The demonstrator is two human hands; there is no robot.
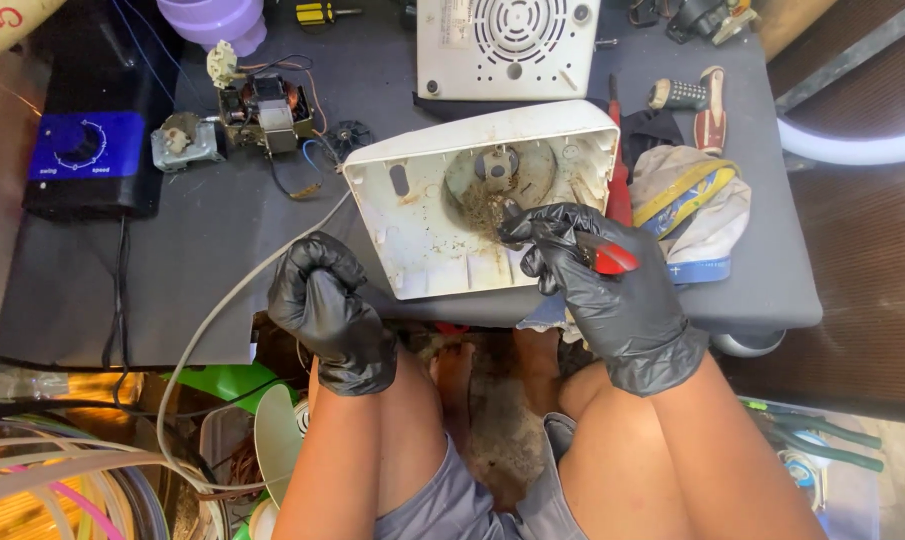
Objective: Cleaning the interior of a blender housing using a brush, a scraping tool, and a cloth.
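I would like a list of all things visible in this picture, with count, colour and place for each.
housing shell: one, white, dirty inside, table centre
tool: one, red handle, in right hand
grey cable: one, from shell down off table edge
motor: one, copper and black, upper left
control box: one, blue top, far left
vented cover: one, white, top centre
screwdriver: one, red, right of shell
rag: one, white and yellow, right
table: one, dark grey
left hand: black glove, fist at shell's left edge
right hand: black glove, over shell
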